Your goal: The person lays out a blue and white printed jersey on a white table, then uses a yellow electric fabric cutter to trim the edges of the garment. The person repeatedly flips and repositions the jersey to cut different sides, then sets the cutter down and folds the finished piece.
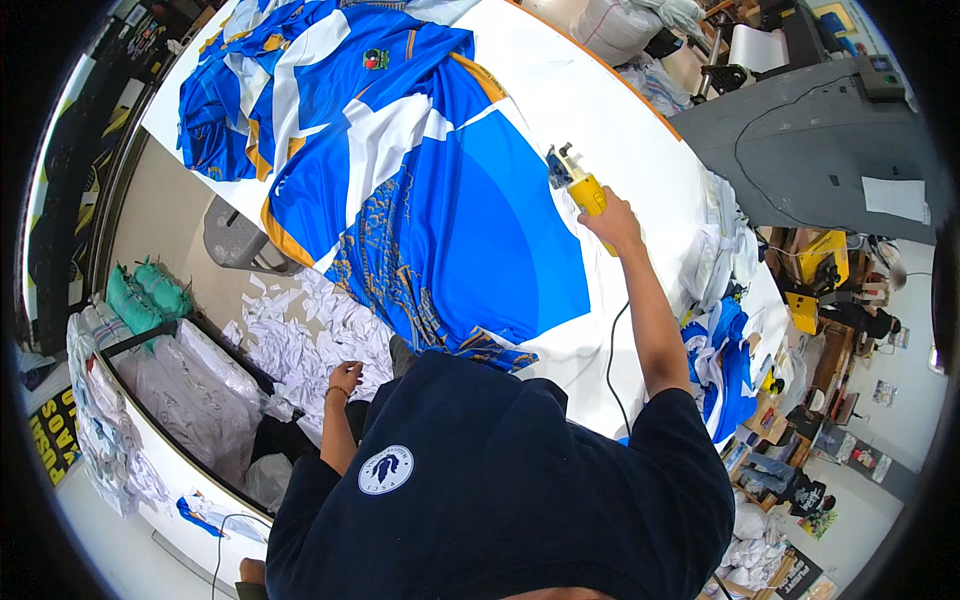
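My right hand grips the yellow body of a handheld electric fabric cutter above the white table. Its blade end points away, toward the far left. Just left of the cutter lies a large blue printed fabric panel with white, navy and orange parts, its left side folded. Off the table's near left edge hangs my left hand, fingers loosely bent and nothing visible in them. Beneath it white fabric scraps cover the floor.
More blue and white fabric is heaped at the far left. A grey stool stands beside the table. White bundles fill a bin at left. A black cord runs along the table. Blue-white cloth lies at right.
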A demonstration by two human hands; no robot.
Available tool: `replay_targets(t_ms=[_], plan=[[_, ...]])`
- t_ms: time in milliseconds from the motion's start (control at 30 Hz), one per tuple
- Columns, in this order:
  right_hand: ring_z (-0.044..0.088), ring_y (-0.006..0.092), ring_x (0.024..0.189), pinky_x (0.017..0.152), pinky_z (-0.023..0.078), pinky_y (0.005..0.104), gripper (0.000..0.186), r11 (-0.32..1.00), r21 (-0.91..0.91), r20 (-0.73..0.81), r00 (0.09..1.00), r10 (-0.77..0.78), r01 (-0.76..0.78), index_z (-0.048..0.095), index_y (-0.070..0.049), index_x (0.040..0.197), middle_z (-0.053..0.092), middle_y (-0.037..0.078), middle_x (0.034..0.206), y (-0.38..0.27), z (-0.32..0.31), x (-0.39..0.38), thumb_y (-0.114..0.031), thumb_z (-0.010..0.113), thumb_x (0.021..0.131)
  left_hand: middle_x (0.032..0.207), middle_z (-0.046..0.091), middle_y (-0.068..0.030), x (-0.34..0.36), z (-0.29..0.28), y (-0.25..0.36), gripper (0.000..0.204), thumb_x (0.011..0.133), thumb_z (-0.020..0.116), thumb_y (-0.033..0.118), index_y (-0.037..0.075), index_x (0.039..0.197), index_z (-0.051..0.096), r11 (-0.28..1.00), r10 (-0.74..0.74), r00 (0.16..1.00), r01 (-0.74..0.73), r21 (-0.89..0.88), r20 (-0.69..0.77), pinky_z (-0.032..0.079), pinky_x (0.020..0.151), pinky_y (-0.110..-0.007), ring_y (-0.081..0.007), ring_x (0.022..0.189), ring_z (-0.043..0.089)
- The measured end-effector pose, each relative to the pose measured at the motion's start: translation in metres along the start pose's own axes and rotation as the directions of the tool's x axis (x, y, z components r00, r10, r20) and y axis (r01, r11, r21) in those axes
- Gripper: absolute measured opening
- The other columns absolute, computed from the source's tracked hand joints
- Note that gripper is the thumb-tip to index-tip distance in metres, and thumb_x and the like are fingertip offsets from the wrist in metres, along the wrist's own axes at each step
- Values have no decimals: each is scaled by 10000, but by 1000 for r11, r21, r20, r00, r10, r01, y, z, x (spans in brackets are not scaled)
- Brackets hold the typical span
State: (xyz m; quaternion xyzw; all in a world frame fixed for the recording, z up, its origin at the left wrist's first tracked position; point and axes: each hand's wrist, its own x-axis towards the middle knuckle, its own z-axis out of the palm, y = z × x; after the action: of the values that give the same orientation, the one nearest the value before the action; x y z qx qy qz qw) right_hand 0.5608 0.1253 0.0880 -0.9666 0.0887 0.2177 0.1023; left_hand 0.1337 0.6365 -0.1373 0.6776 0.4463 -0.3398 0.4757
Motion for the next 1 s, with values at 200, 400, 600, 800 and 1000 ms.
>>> replay_targets(t_ms=[200,400,600,800,1000], plan=[[689,371,1074,905,561,471,751,999,-10,3,999,-38,38,527,-136,1381,699,211,1138,-16,-5,18,-407,775,726,928,752,-146,1,0,15,400,949,706,297,-7,1208,678,996,84,996,-84,-37,-3,583,691,-320,-190,764,723],[695,374,1061,899,568,471,730,996,-57,55,997,-62,65,533,-128,1361,702,211,1128,-44,-19,39,-406,770,729,922,750,-144,3,-1,34,379,948,709,297,-1,1182,696,986,147,988,-150,-67,-49,581,688,-319,-183,756,715],[701,376,1050,898,569,470,685,990,-70,35,992,-119,121,555,-112,1315,709,212,1111,-69,-22,65,-417,767,740,932,749,-136,0,-1,38,362,945,703,290,6,1169,706,991,102,994,-104,-83,-30,583,692,-318,-183,764,715],[705,367,1054,909,568,465,655,980,-86,36,984,-175,178,585,-91,1250,712,207,1130,-94,-31,86,-425,784,722,933,750,-134,-8,1,40,365,944,700,292,4,1168,707,998,62,998,-63,-32,-31,582,692,-318,-183,764,716],[701,346,1077,933,562,462,668,981,-87,38,985,-171,174,594,-86,1244,710,196,1149,-118,-33,105,-413,797,699,930,749,-130,-5,-3,49,377,944,704,301,9,1181,701,998,53,998,-54,-28,-30,576,688,-311,-173,760,711]])
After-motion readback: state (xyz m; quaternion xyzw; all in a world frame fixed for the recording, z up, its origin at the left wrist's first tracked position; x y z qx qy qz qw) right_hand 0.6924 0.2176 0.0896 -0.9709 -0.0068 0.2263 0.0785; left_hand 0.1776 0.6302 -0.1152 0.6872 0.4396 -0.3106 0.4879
